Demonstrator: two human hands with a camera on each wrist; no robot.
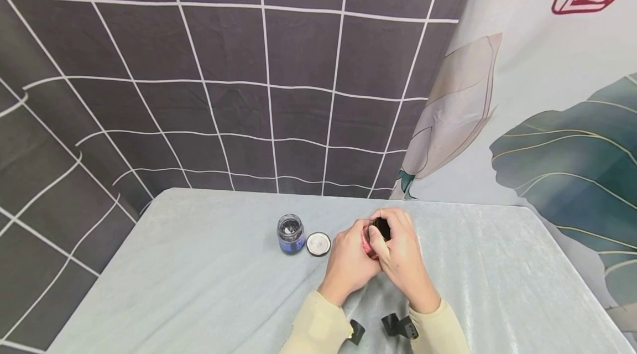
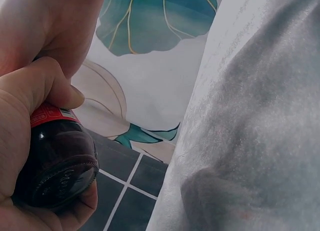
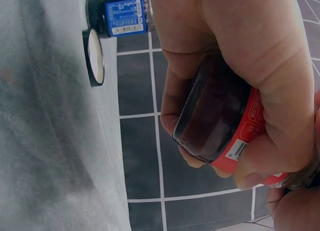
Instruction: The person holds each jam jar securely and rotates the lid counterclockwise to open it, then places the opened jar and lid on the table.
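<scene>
So the red-labelled glass jar is up off the tablecloth, to the right of the blue-labelled jar, and it's tilted, base leaning back toward that one. The left hand has its fingers curled snugly round the body. The right hand is closed around the dark lid, thumb on the near side, fingers on the far side. Can't tell if the thread is loose.

IMO for a twisting grip like this, let the left do nothing but stop the body spinning, and turn from the right wrist with even pressure round the rim. I'd stand the jar straighter too, since a tilt could spill whatever's inside if the lid gives suddenly. Also watch your elbows: the loose lid lies white side up just right of the blue-labelled jar, on the hands' side.
</scene>
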